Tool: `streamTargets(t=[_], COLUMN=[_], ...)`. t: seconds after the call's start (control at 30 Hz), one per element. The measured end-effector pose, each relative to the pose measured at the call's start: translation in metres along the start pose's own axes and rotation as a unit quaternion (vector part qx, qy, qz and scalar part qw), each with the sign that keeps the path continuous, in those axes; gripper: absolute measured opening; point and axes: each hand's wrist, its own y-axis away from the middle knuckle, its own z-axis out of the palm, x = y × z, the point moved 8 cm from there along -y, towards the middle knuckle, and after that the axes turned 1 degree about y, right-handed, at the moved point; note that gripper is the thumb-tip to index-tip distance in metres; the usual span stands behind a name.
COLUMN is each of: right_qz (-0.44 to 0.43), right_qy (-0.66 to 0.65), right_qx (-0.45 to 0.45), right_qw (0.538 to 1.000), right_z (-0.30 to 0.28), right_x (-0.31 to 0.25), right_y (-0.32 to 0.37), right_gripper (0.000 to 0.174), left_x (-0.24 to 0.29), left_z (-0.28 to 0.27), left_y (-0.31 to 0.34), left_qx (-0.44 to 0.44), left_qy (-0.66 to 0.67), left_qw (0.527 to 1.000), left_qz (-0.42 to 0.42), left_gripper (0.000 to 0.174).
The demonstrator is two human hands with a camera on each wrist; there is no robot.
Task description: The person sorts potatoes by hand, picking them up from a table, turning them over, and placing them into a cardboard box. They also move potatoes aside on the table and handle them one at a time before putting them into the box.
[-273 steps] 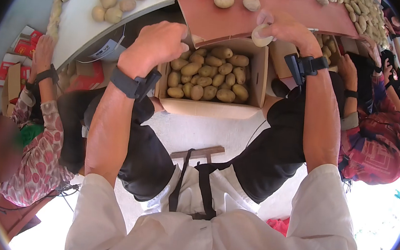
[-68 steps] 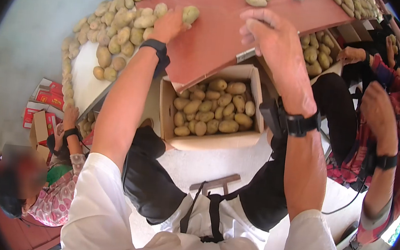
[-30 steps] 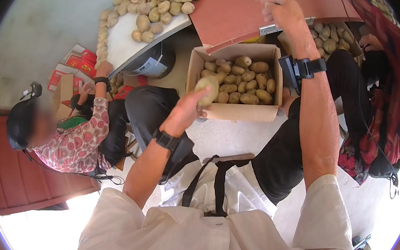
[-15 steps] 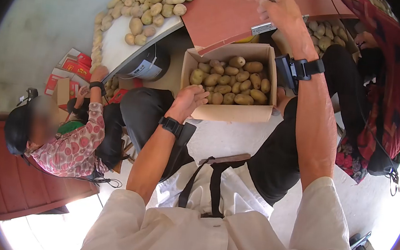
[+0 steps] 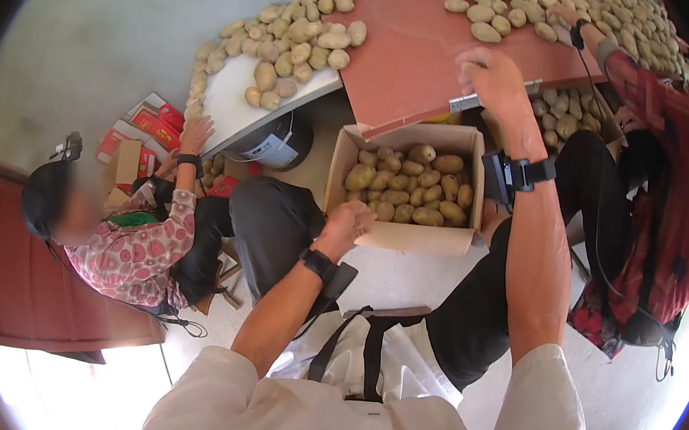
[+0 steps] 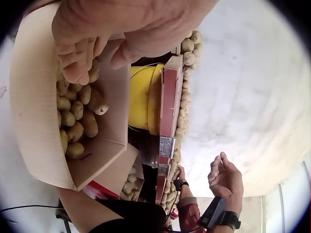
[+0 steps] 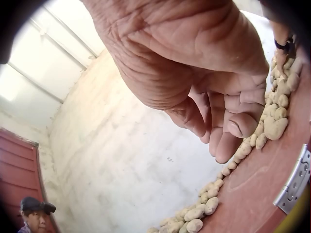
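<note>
A cardboard box point(image 5: 400, 235) full of potatoes point(image 5: 427, 216) stands between the knees, below a red board's corner. The left hand point(image 5: 348, 225) is at its near left rim, fingers relaxed and holding nothing; in the left wrist view this hand point(image 6: 112, 31) hangs over potatoes point(image 6: 77, 109) in the box. Above the red board point(image 5: 402, 46) is the raised right hand point(image 5: 497, 82), empty, its fingers loosely bent. The right wrist view shows the same hand point(image 7: 194, 73) with nothing between thumb and fingers.
Potatoes point(image 5: 303, 41) lie heaped on the white tabletop point(image 5: 229, 117), with more along the red board's far side. A dark bucket point(image 5: 284, 149) stands under the table. Another potato box point(image 5: 566, 112) is at right. People sit on both sides, one reaching over the board.
The potato that the left hand held a second ago is out of it, and that hand stays by the box's rim, empty. The head view has shifted, showing more potatoes at the back.
</note>
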Motion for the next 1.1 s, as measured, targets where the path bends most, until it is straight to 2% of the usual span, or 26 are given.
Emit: streamTargets(t=[0.13,0.2,0.27,0.33,0.4,0.47,0.63,0.67,0.73,0.87,0.9,1.0,1.1], right_qz=[0.014,0.010,-0.019,-0.018,-0.065,-0.064,-0.049,-0.044,-0.081,-0.050,-0.049,-0.046,-0.063], right_qy=[-0.012,-0.012,-0.002,0.001,0.015,0.028,0.043,0.047,0.066,0.045,0.029,0.019,0.035], right_qx=[-0.005,-0.006,-0.016,-0.019,-0.023,-0.026,-0.010,-0.011,-0.023,-0.005,-0.008,-0.011,-0.011], right_qw=[1.000,1.000,1.000,1.000,0.998,0.997,0.998,0.998,0.994,0.998,0.998,0.999,0.997], right_z=[0.002,0.004,0.010,0.012,0.010,0.013,0.012,0.011,0.012,0.011,0.012,0.015,0.019], right_x=[0.000,-0.001,0.002,-0.003,-0.014,-0.011,-0.017,-0.015,-0.018,-0.041,-0.040,-0.032,-0.032], right_y=[0.005,0.006,0.003,0.006,0.012,0.011,0.013,0.010,0.005,0.013,0.012,0.004,-0.005], right_gripper=[0.030,0.030,0.030,0.030,0.030,0.029,0.030,0.030,0.031,0.020,0.020,0.019,0.018], left_x=[0.000,0.018,0.063,0.101,0.140,0.177,0.242,0.248,0.266,0.290,0.294,0.301,0.301], left_z=[0.011,0.016,0.026,0.031,0.042,0.056,0.081,0.086,0.099,0.115,0.124,0.129,0.132], left_y=[0.016,0.022,0.030,0.036,0.050,0.079,0.116,0.120,0.130,0.121,0.126,0.118,0.113], left_qx=[-0.010,-0.022,-0.065,-0.085,-0.141,-0.133,-0.196,-0.198,-0.223,-0.264,-0.249,-0.286,-0.291], left_qy=[0.039,0.044,0.067,0.058,0.068,0.065,0.007,0.011,-0.022,-0.017,0.019,0.037,0.032], left_qw=[0.999,0.999,0.991,0.986,0.969,0.960,0.909,0.911,0.885,0.870,0.886,0.878,0.883], left_qz=[-0.002,0.014,0.092,0.134,0.189,0.240,0.367,0.361,0.409,0.416,0.390,0.383,0.367], left_gripper=[0.045,0.050,0.050,0.050,0.048,0.047,0.054,0.054,0.054,0.048,0.035,0.033,0.038])
